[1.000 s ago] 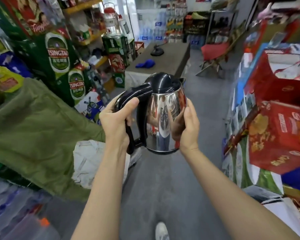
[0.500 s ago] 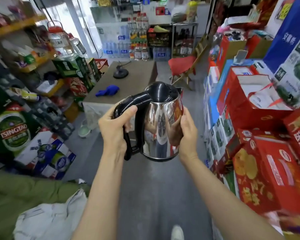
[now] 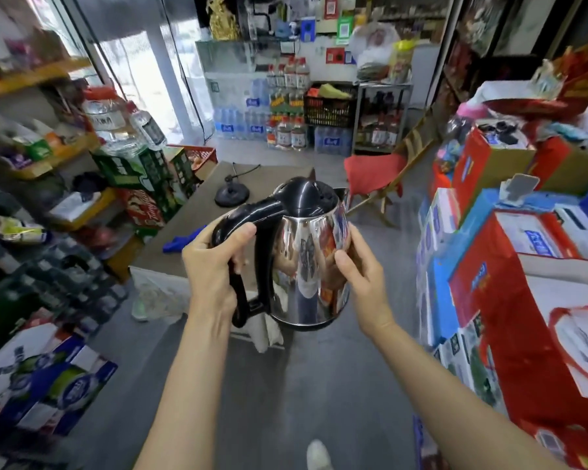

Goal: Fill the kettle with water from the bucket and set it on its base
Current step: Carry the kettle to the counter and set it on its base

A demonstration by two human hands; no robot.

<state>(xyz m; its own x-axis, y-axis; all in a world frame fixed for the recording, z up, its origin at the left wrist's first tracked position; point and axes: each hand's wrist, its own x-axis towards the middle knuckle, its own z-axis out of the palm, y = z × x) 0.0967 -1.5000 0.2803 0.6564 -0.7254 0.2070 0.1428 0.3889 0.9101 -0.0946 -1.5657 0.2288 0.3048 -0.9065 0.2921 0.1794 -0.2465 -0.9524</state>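
A steel kettle (image 3: 306, 266) with a black lid and handle hangs upright in front of me at chest height, lid closed. My left hand (image 3: 211, 266) is wrapped around its black handle. My right hand (image 3: 364, 283) presses flat against the kettle's shiny right side. The round black kettle base (image 3: 232, 196) with its cord lies on a grey-brown table (image 3: 190, 225) just beyond the kettle, at the table's far end. No bucket shows in this view.
A blue cloth (image 3: 180, 241) lies on the table's near part. Shelves and drink crates (image 3: 48, 215) line the left. Stacked red and blue boxes (image 3: 506, 266) crowd the right. A red folding chair (image 3: 375, 179) stands past the table. The grey floor aisle runs ahead.
I have walked forward and the view has swung right: the table and base are nearer, the green cloth on the left has left view. Both hands keep the same hold on the kettle.
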